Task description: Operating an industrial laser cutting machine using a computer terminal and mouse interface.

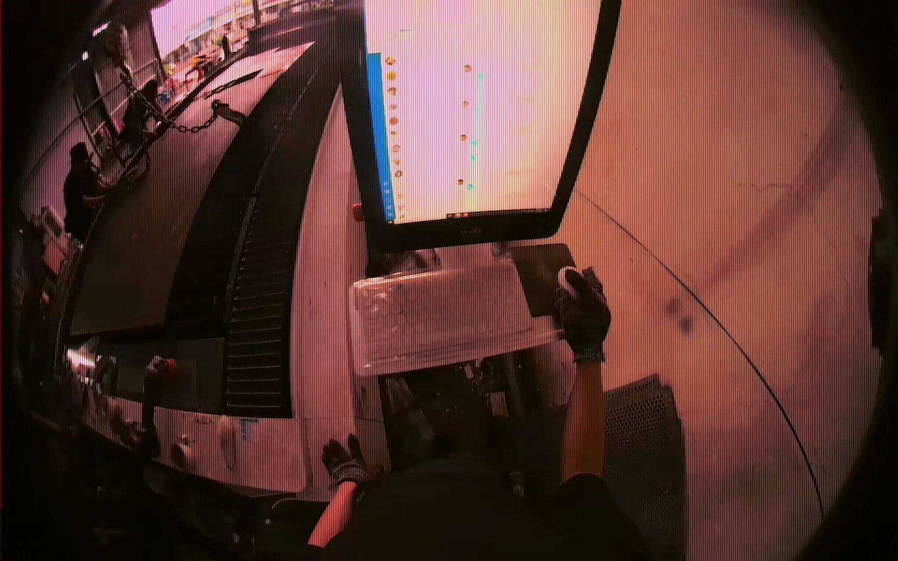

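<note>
My right hand (586, 316), in a dark glove, is closed over a white computer mouse (567, 278). The mouse sits on a dark mouse pad (541, 271) at the right end of a shelf. Left of it lies a keyboard (440, 318) beneath a clear, shiny cover. A black-framed monitor (486, 122) stands beyond, showing a bright screen with a blue strip down its left side. My left hand (345, 462), also gloved, is low beside the pale machine edge, its fingers spread and nothing visible in them; whether it touches the edge I cannot tell.
A long machine with a slatted dark strip (262, 327) fills the left side. A chain (192, 126) lies across its far part, near a person in dark clothes (80, 192). Right of my arm is a perforated dark panel (644, 430); a thin dark line (711, 313) curves over the floor.
</note>
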Available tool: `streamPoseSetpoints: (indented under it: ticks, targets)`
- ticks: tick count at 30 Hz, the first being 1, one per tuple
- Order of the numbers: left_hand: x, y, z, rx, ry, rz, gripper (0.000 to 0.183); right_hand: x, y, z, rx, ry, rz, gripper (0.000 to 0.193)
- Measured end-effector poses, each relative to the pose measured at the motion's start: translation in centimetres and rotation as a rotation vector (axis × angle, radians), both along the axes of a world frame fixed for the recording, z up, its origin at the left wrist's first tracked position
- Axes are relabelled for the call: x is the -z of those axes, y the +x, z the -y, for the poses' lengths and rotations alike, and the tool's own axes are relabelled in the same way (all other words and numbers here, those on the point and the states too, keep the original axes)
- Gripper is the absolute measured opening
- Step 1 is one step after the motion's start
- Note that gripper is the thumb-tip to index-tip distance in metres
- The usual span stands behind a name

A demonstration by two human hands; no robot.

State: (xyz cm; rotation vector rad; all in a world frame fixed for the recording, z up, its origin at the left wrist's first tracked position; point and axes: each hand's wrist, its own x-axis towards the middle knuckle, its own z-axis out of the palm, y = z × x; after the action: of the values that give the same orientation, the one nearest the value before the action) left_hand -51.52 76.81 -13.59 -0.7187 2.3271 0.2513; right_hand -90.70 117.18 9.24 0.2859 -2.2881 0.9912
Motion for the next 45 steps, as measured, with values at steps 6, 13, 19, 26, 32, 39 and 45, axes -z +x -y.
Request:
streamPoseSetpoints:
  ticks: [6, 13, 19, 26, 32, 39, 45]
  targets:
    - [-1.2, -0.4, -0.1, -0.021, 0.009, -0.036, 0.129, -0.2, -0.2, 0.1, 0.096, 0.176, -0.111, 0.050]
    - [9.0, 2.3, 2.1, -0.117, -0.094, -0.191, 0.131, -0.2, -0.1, 0.1, 0.113, 0.129, -0.074, 0.050]
    - [10.4, 2.0, 1.9, -0.043, -0.233, -0.219, 0.133, -0.3, -0.2, 0.1, 0.126, 0.222, -0.127, 0.048]
    - [5.0, 1.5, 1.2, 0.004, -0.008, -0.102, 0.134, -0.2, -0.1, -0.1, 0.083, 0.142, -0.104, 0.047]
    - [7.5, 0.6, 2.4, -0.206, -0.016, -0.058, 0.131, 0.8, -0.4, -0.2, 0.128, 0.180, -0.189, 0.039]
    - [-0.7, -0.1, -0.5, -0.001, -0.016, -0.064, 0.129, 0.9, -0.4, -0.4, 0.084, 0.046, -0.094, 0.037]
    - [-0.9, -0.4, -0.5, -0.011, -0.024, -0.028, 0.128, 0.1, -0.2, -0.1, 0.154, 0.131, -0.010, 0.033]
